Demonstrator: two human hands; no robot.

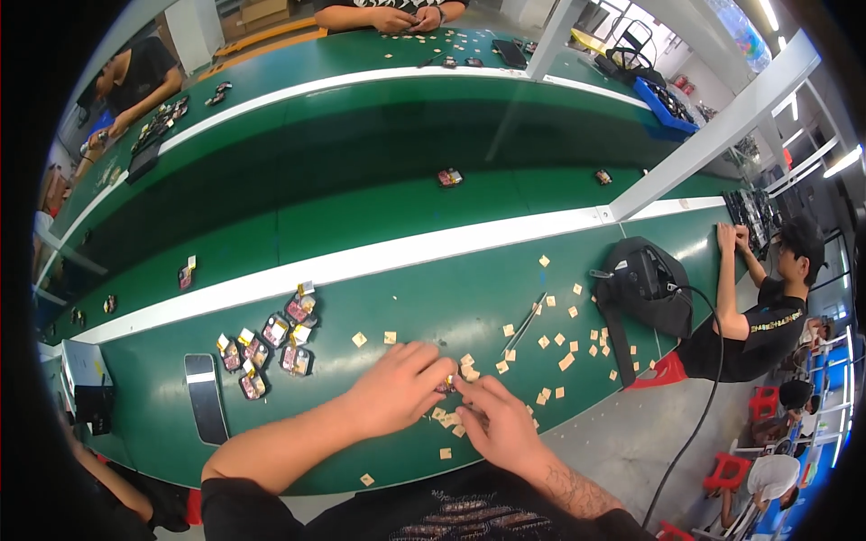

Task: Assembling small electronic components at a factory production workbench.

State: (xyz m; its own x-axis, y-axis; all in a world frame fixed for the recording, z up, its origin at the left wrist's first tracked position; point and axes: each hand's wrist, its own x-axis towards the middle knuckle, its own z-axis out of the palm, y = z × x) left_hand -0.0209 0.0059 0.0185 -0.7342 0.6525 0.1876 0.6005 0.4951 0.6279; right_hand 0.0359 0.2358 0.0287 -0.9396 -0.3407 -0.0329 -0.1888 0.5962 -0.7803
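— How many finished parts?
— Seven small assemblies (pixel 271 343) on the green tabletop (pixel 379 307), left of both hands.
— And the hands?
— Left hand (pixel 397 389) and right hand (pixel 501 424), each grip pinched on one small part (pixel 448 383) (mostly hidden) among scattered tan squares (pixel 550 352).

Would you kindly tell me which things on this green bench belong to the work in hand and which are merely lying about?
In hand:
- left hand and right hand, pinching a small dark part with a yellow tab
- small tan square pieces
- cluster of finished dark parts with yellow tabs

Lying about:
- black bag
- flat black phone-like slab
- thin metal tweezers
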